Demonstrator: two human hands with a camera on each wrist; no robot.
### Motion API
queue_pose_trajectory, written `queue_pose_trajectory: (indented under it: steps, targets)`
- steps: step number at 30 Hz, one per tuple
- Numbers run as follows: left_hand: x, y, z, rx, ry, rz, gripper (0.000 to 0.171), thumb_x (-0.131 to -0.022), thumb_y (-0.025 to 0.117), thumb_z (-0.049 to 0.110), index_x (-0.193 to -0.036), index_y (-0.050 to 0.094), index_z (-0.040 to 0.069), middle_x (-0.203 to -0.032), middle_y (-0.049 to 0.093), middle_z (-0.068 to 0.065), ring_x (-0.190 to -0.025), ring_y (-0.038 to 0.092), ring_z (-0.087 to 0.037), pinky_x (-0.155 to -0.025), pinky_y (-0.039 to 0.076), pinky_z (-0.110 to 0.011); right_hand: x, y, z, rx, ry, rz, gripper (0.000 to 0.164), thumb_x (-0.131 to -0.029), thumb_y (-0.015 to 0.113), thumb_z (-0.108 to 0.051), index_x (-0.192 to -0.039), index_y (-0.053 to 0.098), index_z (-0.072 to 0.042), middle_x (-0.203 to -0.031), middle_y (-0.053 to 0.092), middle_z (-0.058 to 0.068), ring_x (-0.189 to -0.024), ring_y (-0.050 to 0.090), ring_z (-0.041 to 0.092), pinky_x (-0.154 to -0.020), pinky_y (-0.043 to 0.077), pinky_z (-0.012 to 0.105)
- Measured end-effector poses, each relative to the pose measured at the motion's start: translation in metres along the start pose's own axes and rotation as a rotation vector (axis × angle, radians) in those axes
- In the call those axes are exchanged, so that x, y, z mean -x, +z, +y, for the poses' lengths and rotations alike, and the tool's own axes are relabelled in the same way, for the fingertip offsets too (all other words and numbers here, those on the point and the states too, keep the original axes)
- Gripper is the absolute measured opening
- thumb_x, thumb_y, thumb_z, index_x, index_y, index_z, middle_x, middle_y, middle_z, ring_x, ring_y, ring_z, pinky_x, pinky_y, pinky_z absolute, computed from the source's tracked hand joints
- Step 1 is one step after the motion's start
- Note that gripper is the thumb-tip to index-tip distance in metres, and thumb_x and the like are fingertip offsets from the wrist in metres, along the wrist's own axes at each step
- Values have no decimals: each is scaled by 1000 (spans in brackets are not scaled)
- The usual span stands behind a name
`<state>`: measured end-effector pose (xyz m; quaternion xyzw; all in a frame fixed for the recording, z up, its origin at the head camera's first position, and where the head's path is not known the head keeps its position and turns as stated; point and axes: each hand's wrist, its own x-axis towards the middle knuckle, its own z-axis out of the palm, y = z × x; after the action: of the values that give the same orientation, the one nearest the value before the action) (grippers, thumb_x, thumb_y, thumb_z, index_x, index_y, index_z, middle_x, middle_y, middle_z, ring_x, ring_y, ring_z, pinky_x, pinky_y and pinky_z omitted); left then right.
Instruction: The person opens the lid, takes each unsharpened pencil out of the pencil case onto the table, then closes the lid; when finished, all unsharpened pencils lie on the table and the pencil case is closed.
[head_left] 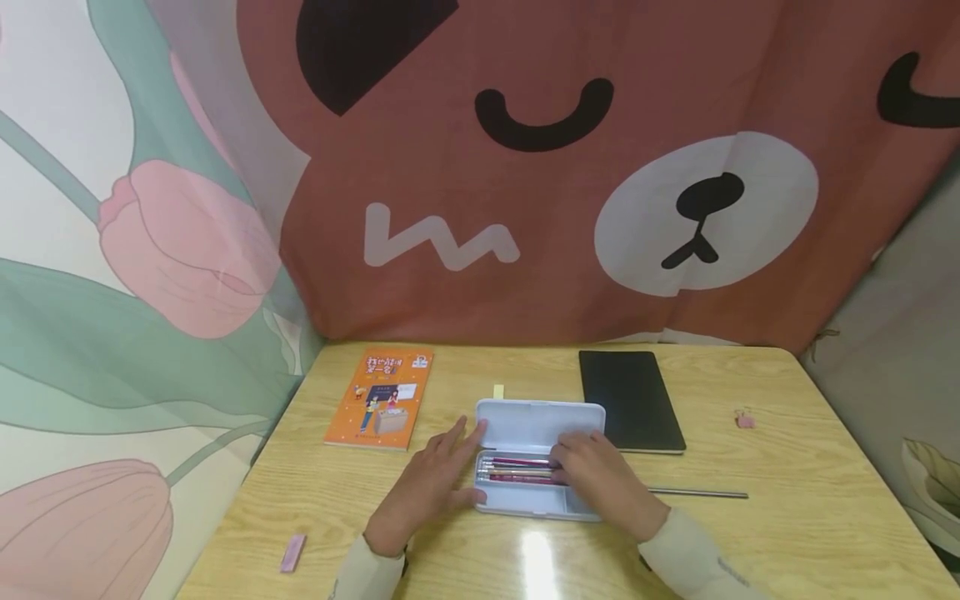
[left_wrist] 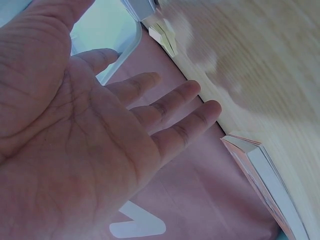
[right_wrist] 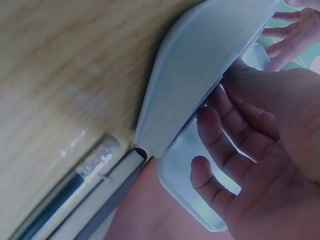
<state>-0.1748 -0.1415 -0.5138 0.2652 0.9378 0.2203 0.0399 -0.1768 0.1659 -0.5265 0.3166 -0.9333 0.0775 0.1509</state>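
Observation:
A white pencil case (head_left: 517, 500) lies open on the table, its lid (head_left: 525, 422) tipped back at the far side. Several pencils (head_left: 517, 471), mostly dark red, lie side by side in its long compartment. My left hand (head_left: 429, 485) is at the case's left end, fingers spread and thumb by the near corner. The right hand (head_left: 603, 479) reaches over the right end with bent fingers, at the pencils' right ends. In the right wrist view its thumb and index fingertips are hidden inside the case (right_wrist: 195, 75), so any grip on a pencil does not show.
Right of the case lies a grey pencil (head_left: 701, 492) with a white eraser end. A black notebook (head_left: 633, 400) is behind it, and a pink binder clip (head_left: 745, 421) farther right. An orange book (head_left: 382, 400), a yellow sticky tab (head_left: 498, 391) and a pink eraser (head_left: 292, 552) also lie on the table.

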Motion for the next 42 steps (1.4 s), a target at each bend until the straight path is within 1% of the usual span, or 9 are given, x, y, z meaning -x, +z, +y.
queue_pose_trajectory:
  steps: [7,12,16,20,25,28,31,35,42]
  targets:
    - [0,0,1,-1,0,-2,106,-93,88,39,-177,27,21,-179,29,-27,-152,47,-55,-115,49,-73,6,-1,4,-88,-14,39,18,-92,90,-17,-94,73,-21,-93,72,-12,-96,64,14,-85,51,38]
    - [1,-1,1,4,-1,0,106,-93,88,39,-177,26,21,-179,29,-27,-151,47,-56,-114,49,-74,16,-17,13,-174,17,69,18,-94,88,-13,-98,74,-24,-96,69,-16,-99,59,9,-86,47,35]
    - [1,-2,2,12,2,7,106,-93,88,38,-177,27,21,-178,30,-28,-150,47,-57,-113,48,-76,37,-28,32,-228,27,143,25,-92,88,-7,-108,78,-23,-100,69,-17,-97,57,3,-84,45,29]
    - [2,-2,1,4,32,25,106,-93,88,39,-177,28,19,-176,33,-31,-147,49,-60,-110,49,-78,62,-38,59,-246,-32,229,39,-87,89,1,-120,83,-19,-103,70,-16,-96,57,1,-86,46,19]
    - [1,0,1,7,45,34,104,-93,88,38,-176,30,17,-174,34,-33,-145,49,-62,-108,50,-78,96,-48,89,-287,-68,273,46,-82,89,7,-119,83,-20,-101,69,-14,-92,58,0,-82,48,12]
    - [1,-1,1,13,27,23,103,-93,88,37,-176,30,18,-175,33,-31,-147,49,-61,-110,50,-77,117,-50,101,-269,-45,278,37,-84,90,-2,-115,85,-21,-98,70,-16,-89,58,-1,-78,47,11]
    - [0,-3,2,18,13,13,102,-94,88,37,-176,31,17,-176,32,-31,-148,48,-60,-111,50,-77,135,-50,107,-213,-20,273,38,-76,93,-3,-109,87,-21,-94,70,-18,-87,57,0,-75,43,12]
    - [0,-4,3,20,10,8,101,-94,88,36,-176,31,18,-176,32,-31,-148,48,-60,-110,50,-78,153,-46,112,-149,12,247,46,-64,94,3,-102,88,-21,-88,68,-21,-86,54,2,-72,37,15]
    - [0,-4,4,28,1,5,101,-94,87,36,-176,31,19,-176,32,-30,-149,47,-60,-110,49,-78,167,-47,111,-49,99,170,38,-69,97,-7,-101,87,-26,-90,66,-26,-89,52,0,-70,40,24]
